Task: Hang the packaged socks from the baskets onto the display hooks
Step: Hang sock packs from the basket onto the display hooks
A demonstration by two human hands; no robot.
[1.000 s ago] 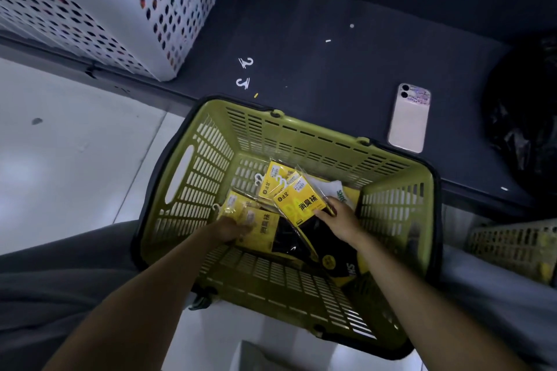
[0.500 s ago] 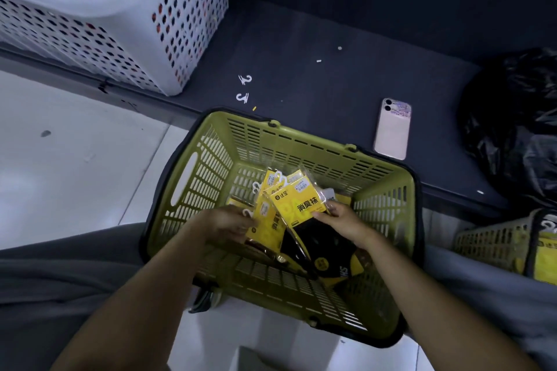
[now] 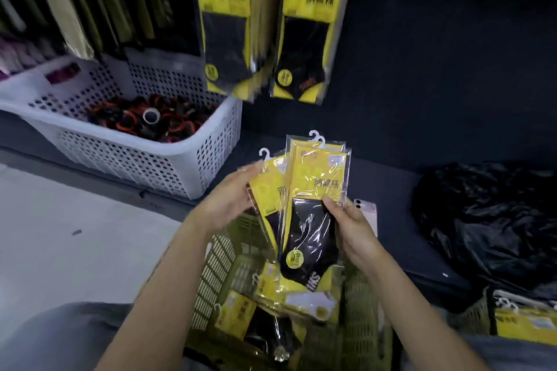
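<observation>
Right hand (image 3: 349, 229) pinches a fan of sock packs (image 3: 313, 190) at mid-frame, thumb on the front, fingers behind. Left hand (image 3: 229, 202) lies against the rear pack's left edge, too blurred to tell whether it grips. Below both hands, loose packs (image 3: 289, 289) lie in the green basket (image 3: 217, 274). Hung packs (image 3: 304, 24) at upper centre suggest the work is underway, with plenty left.

Left arm: bare left forearm (image 3: 156, 295) reaches up from lower left, wrist straight
Left hand (image 3: 229, 202): blurred, its back to me, fingers fairly straight along the left edge of the sock packs (image 3: 313, 178), thumb hidden
Right arm: bare right forearm (image 3: 422, 310) rises from lower right
Right hand (image 3: 351, 227): pinches the packs' right edge, thumb on front, fingers behind
</observation>
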